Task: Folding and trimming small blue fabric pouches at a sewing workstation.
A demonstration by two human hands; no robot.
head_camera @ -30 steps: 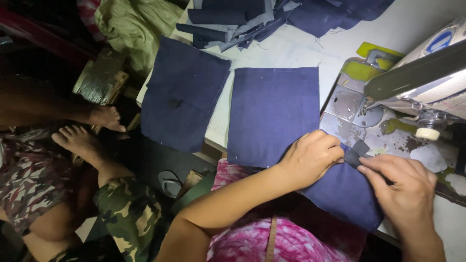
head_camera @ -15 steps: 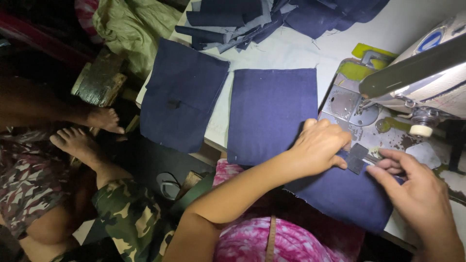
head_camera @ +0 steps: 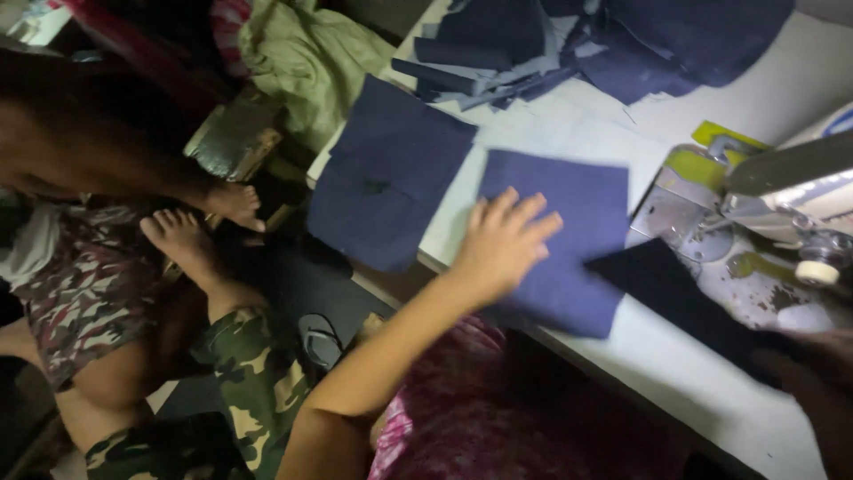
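Left hand [head_camera: 505,242] now lies spread flat on navy square [head_camera: 560,236], off the dark strip [head_camera: 684,302]

Under my left hand [head_camera: 502,244] lies a square navy panel of woven cloth [head_camera: 564,236], matt and slightly napped. The second navy cloth square [head_camera: 386,182] hanging over the edge looks the same, dull and soft. My right hand [head_camera: 813,391] rests on a darker, almost black cloth piece [head_camera: 684,298], flat in finish. The white bench [head_camera: 693,373] is smooth with a faint sheen. The sewing machine's grey metal bed [head_camera: 675,213] is worn and scuffed; its pale body [head_camera: 791,182] looks like glossy painted metal.
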